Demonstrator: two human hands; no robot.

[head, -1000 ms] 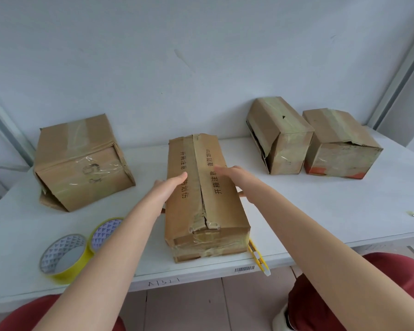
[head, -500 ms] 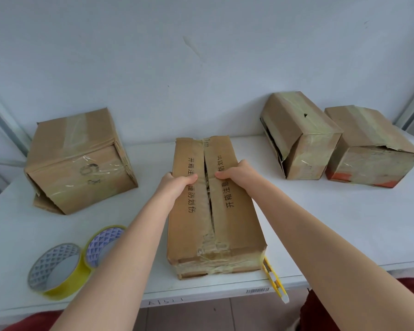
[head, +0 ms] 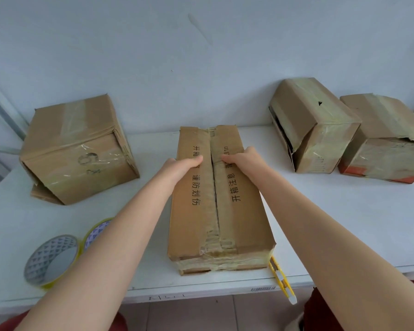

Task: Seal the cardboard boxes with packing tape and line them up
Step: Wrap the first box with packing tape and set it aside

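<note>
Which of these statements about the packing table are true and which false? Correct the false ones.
1. The left hand and right hand rest on top of the middle cardboard box. True.
2. The two tape rolls lie to the right of that box. False: they lie to its left, near the front edge of the table.
3. A yellow utility knife lies by the box's near right corner. True.
4. Three boxes stand at the back right. False: only the two back-right boxes stand there; the back-left box stands apart.
</note>
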